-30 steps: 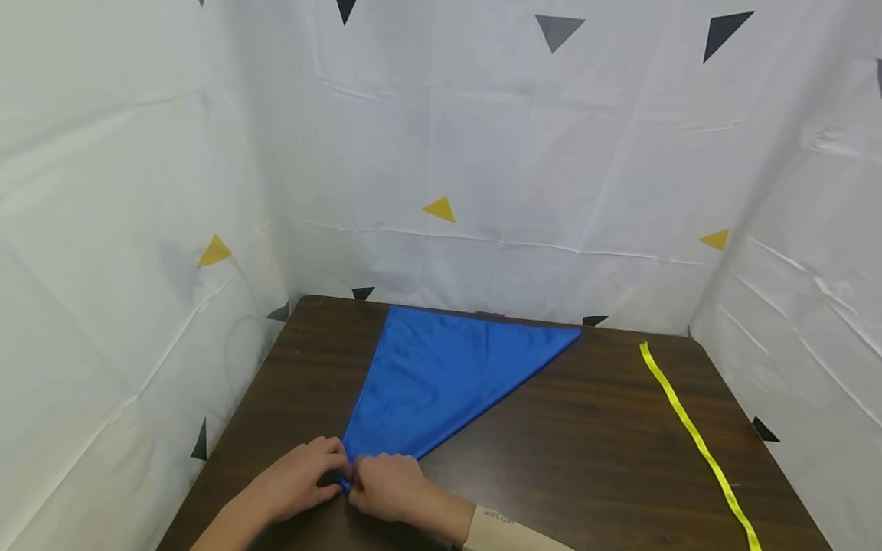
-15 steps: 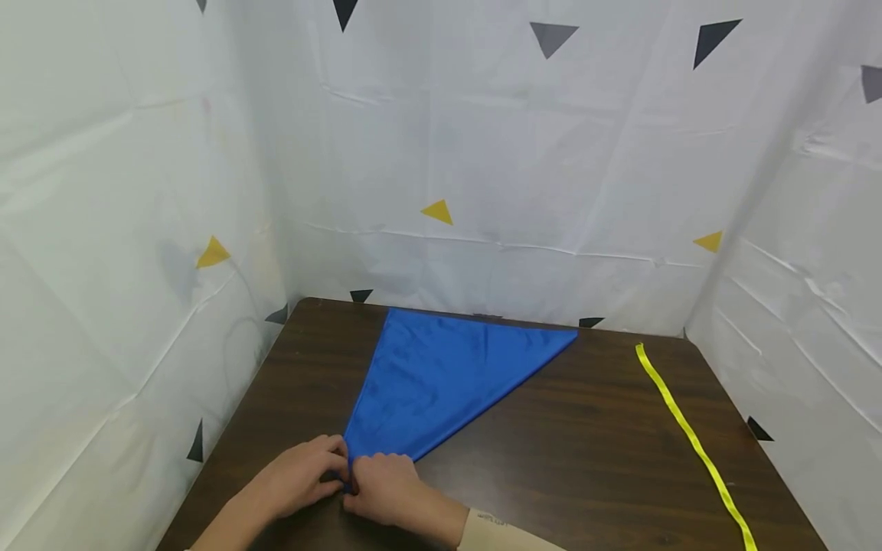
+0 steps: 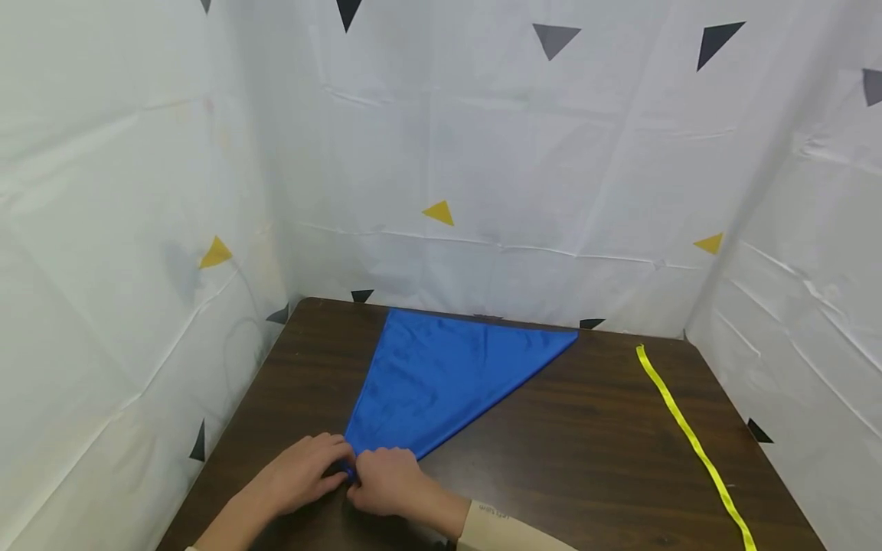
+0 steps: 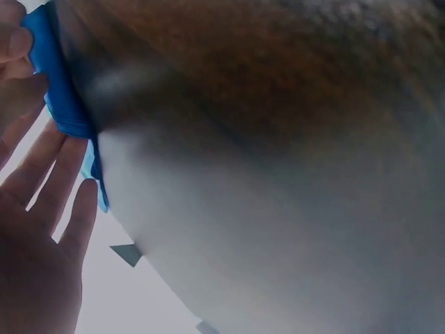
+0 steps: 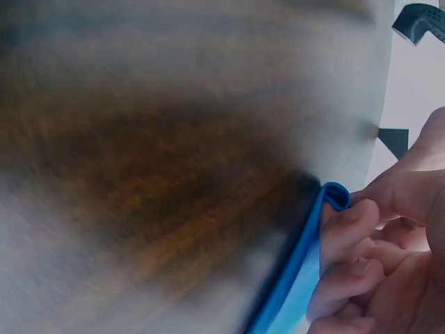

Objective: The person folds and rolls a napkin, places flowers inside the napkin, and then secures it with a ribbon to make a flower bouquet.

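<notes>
A blue satiny cloth [image 3: 441, 383], folded to a triangle-like shape, lies on the dark wooden table, its narrow end toward me. My left hand [image 3: 306, 468] pinches that near end from the left, thumb apart from the fingers. Close against it, my right hand [image 3: 387, 478] grips the same end with curled fingers. In the left wrist view the cloth's turned-over edge [image 4: 62, 90] sits at the fingers. The right wrist view has a small rolled loop of cloth [image 5: 306, 257] between thumb and fingers. The hands hide most of this end in the head view.
A yellow ribbon [image 3: 689, 428] lies lengthwise along the table's right side. White sheeting [image 3: 517, 153] with black, grey and yellow triangles encloses the table [image 3: 551, 459] at the back and both sides.
Both hands have shifted slightly away from me at the near end, taking a little of the cloth's tip with them. The ribbon and the rest of the cloth lie as before.
</notes>
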The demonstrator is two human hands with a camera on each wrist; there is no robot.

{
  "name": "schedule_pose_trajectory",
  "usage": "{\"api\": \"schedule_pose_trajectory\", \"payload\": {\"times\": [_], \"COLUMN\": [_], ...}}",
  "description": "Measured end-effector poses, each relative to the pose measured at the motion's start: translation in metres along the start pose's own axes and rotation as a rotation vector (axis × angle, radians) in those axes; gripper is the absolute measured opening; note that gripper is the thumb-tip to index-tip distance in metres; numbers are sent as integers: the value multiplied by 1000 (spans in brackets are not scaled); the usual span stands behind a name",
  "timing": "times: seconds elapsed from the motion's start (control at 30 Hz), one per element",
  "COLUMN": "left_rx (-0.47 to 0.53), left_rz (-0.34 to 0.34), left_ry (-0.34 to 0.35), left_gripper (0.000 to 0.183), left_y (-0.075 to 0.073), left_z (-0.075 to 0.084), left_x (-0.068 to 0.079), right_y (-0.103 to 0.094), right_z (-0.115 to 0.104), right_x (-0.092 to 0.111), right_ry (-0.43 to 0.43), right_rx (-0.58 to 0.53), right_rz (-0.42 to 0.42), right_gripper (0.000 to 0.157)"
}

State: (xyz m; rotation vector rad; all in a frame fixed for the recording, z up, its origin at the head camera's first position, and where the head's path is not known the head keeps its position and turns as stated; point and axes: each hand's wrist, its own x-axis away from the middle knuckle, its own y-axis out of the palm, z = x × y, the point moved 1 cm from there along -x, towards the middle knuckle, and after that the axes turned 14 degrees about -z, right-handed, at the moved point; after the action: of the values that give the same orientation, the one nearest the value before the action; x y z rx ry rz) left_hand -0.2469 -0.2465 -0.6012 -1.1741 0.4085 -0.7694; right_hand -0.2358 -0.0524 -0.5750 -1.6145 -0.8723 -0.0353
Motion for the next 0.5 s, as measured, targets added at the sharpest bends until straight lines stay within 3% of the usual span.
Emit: {"api": "schedule_pose_trajectory", "payload": {"times": [0.4, 0.5], "left_rx": [18, 16], "left_rz": [49, 53], "left_ry": [16, 15], "left_gripper": [11, 13], "left_y": [3, 3], "left_z": [-2, -3], "left_x": [-8, -10], "right_y": [-8, -9], "right_z": [7, 8], "right_x": [-8, -8], "right_ry": [62, 50], "right_rx": [-30, -40], "right_rz": [-131, -127], "right_gripper": [40, 41]}}
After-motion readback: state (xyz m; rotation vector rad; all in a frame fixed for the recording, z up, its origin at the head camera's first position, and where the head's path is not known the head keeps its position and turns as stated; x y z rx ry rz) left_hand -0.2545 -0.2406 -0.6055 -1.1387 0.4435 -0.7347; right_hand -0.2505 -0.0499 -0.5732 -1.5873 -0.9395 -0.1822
